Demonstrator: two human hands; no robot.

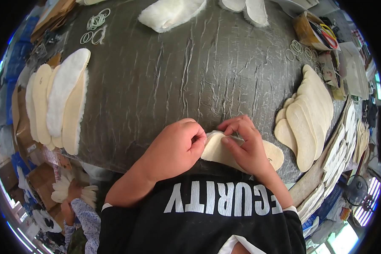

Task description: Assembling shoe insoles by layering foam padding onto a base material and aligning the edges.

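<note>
A cream insole [219,153] lies near the table's front edge, close to my body, its left end curled up a little. My right hand [246,146] grips it from above, thumb on its face and fingers bent over the far edge. At the insole's left end my left hand [178,142] is closed, its thumb and fingers pinched together against the edge. Whether anything small sits in that pinch is hidden. To the right lies a fanned pile of cream insoles [311,112]; at the left rests a row of fleecy insoles [65,95].
Pale rubber bands [97,21] lie at the far left, more rubber bands [297,48] at the far right beside a cardboard box [305,31]. White fleece insoles [171,15] sit at the far edge. Lower left, another person's hand [75,189] holds a bundle of insoles.
</note>
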